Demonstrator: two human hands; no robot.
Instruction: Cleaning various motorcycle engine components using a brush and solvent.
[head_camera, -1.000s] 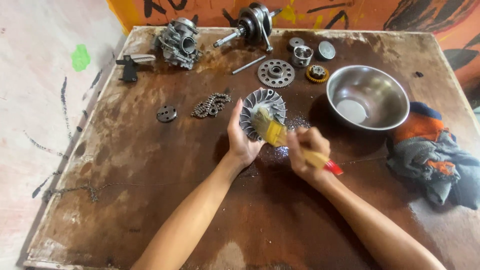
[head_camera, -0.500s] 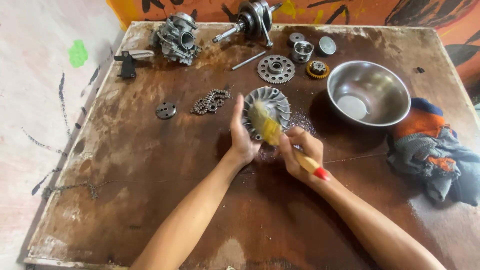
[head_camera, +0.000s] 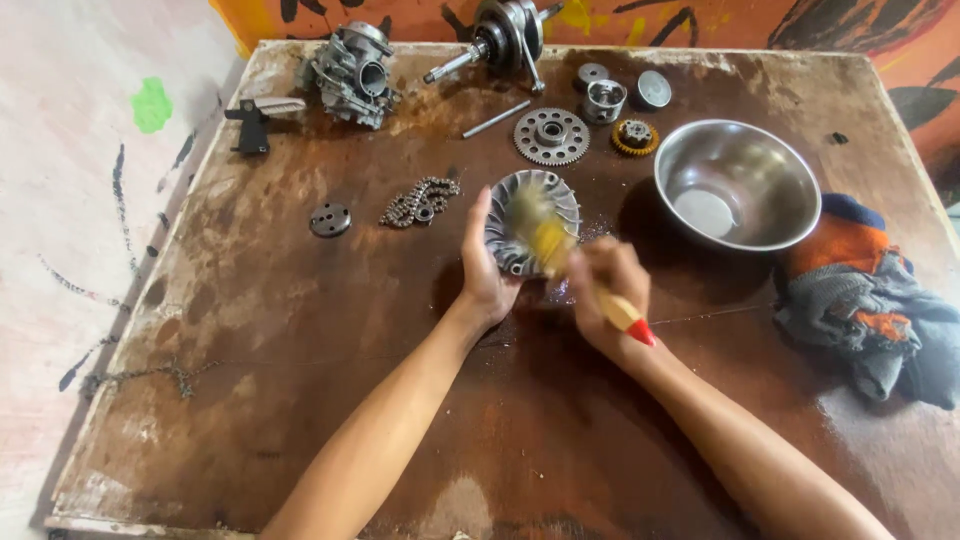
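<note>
Head view: right hand (head_camera: 605, 295) fingers grip brush (head_camera: 560, 250), bristles up-left; left hand (head_camera: 487, 275) clasps finned disc (head_camera: 515, 225).

Not much to report on the person themselves, honestly. Both forearms were bare all the way up to where the frame cut them off, no sleeves showing at all. The left hand (head_camera: 487, 283) and right hand (head_camera: 606, 297) were bare too: no gloves, no rings, no watch or wristband visible.

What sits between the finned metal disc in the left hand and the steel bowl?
Only bare, stained tabletop separates the finned disc from the steel bowl, seen in the head view.
</note>
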